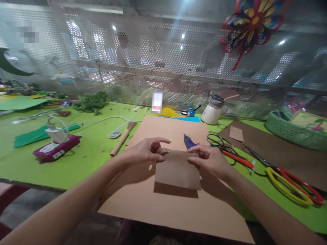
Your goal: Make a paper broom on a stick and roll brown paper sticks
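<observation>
A small brown paper piece is held above a large brown cardboard sheet that lies on the green table. My left hand pinches the piece's upper left corner with thumb and fingers. My right hand grips its upper right edge. The piece casts a shadow on the sheet below it. Just beyond my right hand lies a blue glue gun with its nozzle pointing away from me.
Red and yellow scissors and black cords lie to the right. A green basket sits far right, a white jar behind. A wooden stick and a purple device lie left. Perforated metal wall at the back.
</observation>
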Available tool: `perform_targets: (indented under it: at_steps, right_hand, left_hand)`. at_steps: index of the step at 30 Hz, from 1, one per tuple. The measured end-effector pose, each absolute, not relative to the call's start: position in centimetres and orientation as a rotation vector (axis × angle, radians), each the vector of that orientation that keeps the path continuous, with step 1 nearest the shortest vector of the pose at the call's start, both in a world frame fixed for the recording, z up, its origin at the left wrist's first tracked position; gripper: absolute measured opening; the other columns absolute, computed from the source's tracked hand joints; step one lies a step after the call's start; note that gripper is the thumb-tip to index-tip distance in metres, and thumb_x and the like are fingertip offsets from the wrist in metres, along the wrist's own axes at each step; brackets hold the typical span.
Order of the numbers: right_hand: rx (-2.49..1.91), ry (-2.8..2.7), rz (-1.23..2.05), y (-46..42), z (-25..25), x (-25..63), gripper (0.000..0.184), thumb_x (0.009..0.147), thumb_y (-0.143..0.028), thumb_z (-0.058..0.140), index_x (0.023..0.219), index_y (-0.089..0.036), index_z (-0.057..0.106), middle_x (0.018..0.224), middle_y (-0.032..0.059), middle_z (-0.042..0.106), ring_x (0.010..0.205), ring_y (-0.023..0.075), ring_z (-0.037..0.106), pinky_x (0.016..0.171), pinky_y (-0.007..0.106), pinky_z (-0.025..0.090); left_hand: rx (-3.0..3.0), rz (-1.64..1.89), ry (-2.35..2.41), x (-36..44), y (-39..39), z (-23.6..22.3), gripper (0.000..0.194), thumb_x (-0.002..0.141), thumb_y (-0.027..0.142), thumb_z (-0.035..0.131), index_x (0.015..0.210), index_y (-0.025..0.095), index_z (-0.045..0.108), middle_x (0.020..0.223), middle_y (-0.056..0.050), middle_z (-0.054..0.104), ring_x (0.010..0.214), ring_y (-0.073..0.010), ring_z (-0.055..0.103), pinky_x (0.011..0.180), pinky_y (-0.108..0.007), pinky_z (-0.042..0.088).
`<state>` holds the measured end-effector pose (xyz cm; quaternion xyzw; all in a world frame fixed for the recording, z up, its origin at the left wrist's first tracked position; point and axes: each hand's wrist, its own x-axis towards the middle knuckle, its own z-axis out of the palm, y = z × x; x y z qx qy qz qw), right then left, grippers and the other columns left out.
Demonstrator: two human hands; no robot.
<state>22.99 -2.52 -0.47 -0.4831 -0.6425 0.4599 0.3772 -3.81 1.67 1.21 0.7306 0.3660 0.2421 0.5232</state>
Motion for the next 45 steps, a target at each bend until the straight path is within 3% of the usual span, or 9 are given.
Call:
perform_targets:
  at_steps: [5, 12, 16, 21, 27, 31, 35, 41, 45]
  right_hand:
    - [-1.247, -1.687, 1.02, -2.9, -1.0, 23.0, 0.028, 0.08, -0.039, 0.069, 0.098, -0.018, 0.062, 0.058, -0.004, 0.06, 0.052, 0.0133, 0.054, 0.049, 0.024, 0.039]
    - [-1.214, -1.745, 0.825, -2.9, -1.9, 23.1, 0.028, 0.091, -0.044, 0.057, 0.08, -0.019, 0.057, 0.067, -0.0005, 0.06, 0.061, 0.0141, 0.055, 0.056, 0.025, 0.041]
    - [-1.245, -1.788, 0.765, -2.7, -2.0, 23.0, 0.025, 0.092, -0.04, 0.056, 0.078, -0.019, 0.059, 0.067, 0.0002, 0.06, 0.062, 0.0158, 0.057, 0.057, 0.027, 0.043]
    - [-0.956, -1.924, 0.36, -2.7, -1.0, 22.8, 0.011, 0.09, -0.021, 0.06, 0.081, -0.019, 0.065, 0.098, 0.0078, 0.065, 0.094, 0.0218, 0.061, 0.082, 0.036, 0.048]
    - [-0.723, -2.092, -0.011, -4.3, 0.4, 22.9, 0.024, 0.087, -0.005, 0.058, 0.1, -0.022, 0.067, 0.097, 0.0081, 0.065, 0.089, 0.023, 0.056, 0.08, 0.041, 0.047]
    - [-0.82, -2.21, 0.01, -6.0, -0.9, 23.0, 0.025, 0.087, -0.005, 0.053, 0.099, -0.02, 0.068, 0.091, 0.0082, 0.058, 0.083, 0.0222, 0.05, 0.069, 0.037, 0.045]
    - [-0.934, -2.238, 0.122, -6.7, -2.3, 23.0, 0.021, 0.091, -0.009, 0.052, 0.094, -0.019, 0.07, 0.082, 0.0058, 0.051, 0.079, 0.0208, 0.047, 0.064, 0.034, 0.042]
    - [-0.931, -2.186, 0.233, -6.8, -2.2, 23.1, 0.016, 0.091, -0.013, 0.058, 0.096, -0.02, 0.071, 0.091, 0.0068, 0.055, 0.086, 0.0205, 0.048, 0.07, 0.034, 0.045]
    - [-0.898, -2.179, 0.282, -7.4, -2.0, 23.2, 0.022, 0.089, -0.009, 0.056, 0.099, -0.022, 0.071, 0.09, 0.006, 0.053, 0.086, 0.0201, 0.05, 0.069, 0.033, 0.047]
  left_hand:
    - [1.558, 0.622, 0.874, -3.6, 1.2, 1.3, 0.037, 0.081, 0.039, 0.067, 0.111, 0.017, 0.064, 0.07, 0.003, 0.055, 0.062, -0.0105, 0.048, 0.061, -0.024, 0.038]
    - [1.481, 0.717, 0.878, -3.5, 0.8, 1.2, 0.039, 0.086, 0.055, 0.054, 0.095, 0.018, 0.062, 0.08, 0.0, 0.056, 0.066, -0.0105, 0.048, 0.059, -0.022, 0.039]
    - [1.649, 0.643, 0.906, -3.4, 0.4, 1.2, 0.031, 0.08, 0.043, 0.062, 0.099, 0.018, 0.068, 0.082, -0.002, 0.065, 0.071, -0.0143, 0.057, 0.065, -0.025, 0.045]
    - [1.84, 0.697, 0.983, -3.1, 1.0, 0.4, 0.018, 0.074, 0.026, 0.063, 0.087, 0.017, 0.071, 0.077, -0.002, 0.069, 0.072, -0.0173, 0.062, 0.067, -0.028, 0.048]
    - [2.171, 1.037, 0.966, -3.9, 1.0, 0.4, 0.01, 0.078, 0.019, 0.062, 0.081, 0.02, 0.072, 0.119, -0.011, 0.062, 0.112, -0.023, 0.054, 0.099, -0.041, 0.042]
    - [2.686, 0.893, 0.969, -4.8, -1.2, 0.5, 0.016, 0.084, 0.013, 0.056, 0.089, 0.02, 0.07, 0.135, -0.013, 0.052, 0.126, -0.0267, 0.046, 0.103, -0.046, 0.041]
    - [2.719, 0.568, 1.127, -5.3, -3.7, 0.3, 0.04, 0.087, 0.009, 0.046, 0.124, 0.018, 0.056, 0.15, -0.015, 0.039, 0.141, -0.0286, 0.028, 0.111, -0.052, 0.033]
    - [2.676, 0.515, 0.991, -5.1, -4.7, 1.4, 0.071, 0.078, 0.009, 0.055, 0.144, 0.022, 0.032, 0.154, -0.013, 0.031, 0.143, -0.0286, 0.025, 0.113, -0.049, 0.034]
    - [2.505, 0.705, 0.848, -4.9, -4.0, 2.7, 0.065, 0.083, 0.017, 0.056, 0.143, 0.025, 0.033, 0.155, -0.01, 0.029, 0.14, -0.0268, 0.032, 0.111, -0.044, 0.037]
